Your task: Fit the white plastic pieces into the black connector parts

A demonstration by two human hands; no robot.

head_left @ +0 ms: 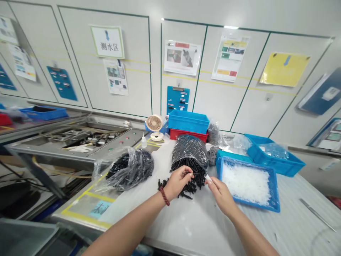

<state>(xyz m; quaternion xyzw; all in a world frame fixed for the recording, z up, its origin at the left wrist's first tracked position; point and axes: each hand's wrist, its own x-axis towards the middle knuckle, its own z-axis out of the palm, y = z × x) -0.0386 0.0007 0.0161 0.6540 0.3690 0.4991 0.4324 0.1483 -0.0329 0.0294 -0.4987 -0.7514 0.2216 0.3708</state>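
Note:
My left hand (178, 182), with a beaded bracelet (164, 196) at the wrist, is closed in a pinch at the front of a heap of thin black parts (195, 181). Whatever its fingertips hold is too small to make out. Just to the right, my right hand (220, 193) grips a small white cylindrical piece (207, 177) between thumb and fingers, its end pointing up and left. The two hands are apart. Behind them a clear plastic bag (189, 145) lies on its side, with black parts spilling from its mouth onto the white table covering (183, 222).
At right stands a blue tray (277, 199) of small whitish translucent pieces, with blue bins (290, 165) behind. Another bag of black parts (133, 167) lies left. A fan (154, 123), a bottle (144, 142) and stacked bins (188, 121) stand behind. Tweezers (317, 214) lie far right.

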